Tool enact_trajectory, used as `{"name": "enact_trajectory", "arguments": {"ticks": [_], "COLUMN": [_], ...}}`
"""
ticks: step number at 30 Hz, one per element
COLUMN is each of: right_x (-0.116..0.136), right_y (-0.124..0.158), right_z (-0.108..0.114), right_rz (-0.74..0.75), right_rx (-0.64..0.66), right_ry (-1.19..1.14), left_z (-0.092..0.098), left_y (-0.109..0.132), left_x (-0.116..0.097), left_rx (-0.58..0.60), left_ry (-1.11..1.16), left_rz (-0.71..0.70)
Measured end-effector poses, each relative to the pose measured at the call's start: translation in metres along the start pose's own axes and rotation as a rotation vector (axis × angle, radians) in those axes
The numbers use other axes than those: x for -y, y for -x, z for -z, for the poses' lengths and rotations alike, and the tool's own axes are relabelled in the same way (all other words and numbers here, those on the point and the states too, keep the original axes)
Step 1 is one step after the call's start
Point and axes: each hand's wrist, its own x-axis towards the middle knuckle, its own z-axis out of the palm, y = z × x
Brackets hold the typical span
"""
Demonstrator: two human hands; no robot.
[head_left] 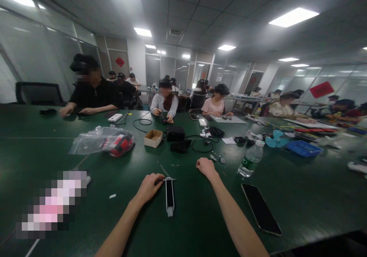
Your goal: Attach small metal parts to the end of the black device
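A slim device (pixel 169 196) with a black face and white edging lies lengthwise on the green table, a pale grey tip at its near end. My left hand (pixel 150 187) rests beside its far end, fingers closed at a thin crosspiece there; what exactly they pinch is too small to make out. To the right, my right hand (pixel 205 166) is held low over the table with its fingers curled in, and their tips are hidden. Small metal parts (pixel 222 160) lie just beyond it on the right.
A water bottle (pixel 251 159) and a black phone (pixel 261 209) stand and lie at right. Beyond my hands are a small open box (pixel 153 138), a black case (pixel 176 133) and cables. Left are a plastic bag (pixel 101 140) and a blurred pink item (pixel 54 203). People sit opposite.
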Motion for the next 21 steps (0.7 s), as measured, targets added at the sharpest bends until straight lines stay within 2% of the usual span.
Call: {"name": "enact_trajectory", "arguments": {"ticks": [8, 16, 21], "right_x": [0.004, -0.007, -0.005], "right_y": [-0.011, -0.029, -0.029], "right_z": [0.007, 0.018, 0.018], "right_rz": [-0.027, -0.100, -0.095], "right_rx": [0.096, 0.271, 0.283], "right_ry": [0.045, -0.034, -0.061], "left_z": [-0.001, -0.001, -0.001], "left_y": [0.000, 0.001, 0.002], "left_x": [0.001, 0.002, 0.003], "left_rx": [0.017, -0.001, 0.005], "left_ry": [-0.021, -0.006, -0.008], "left_rz": [0.009, -0.017, -0.009]}}
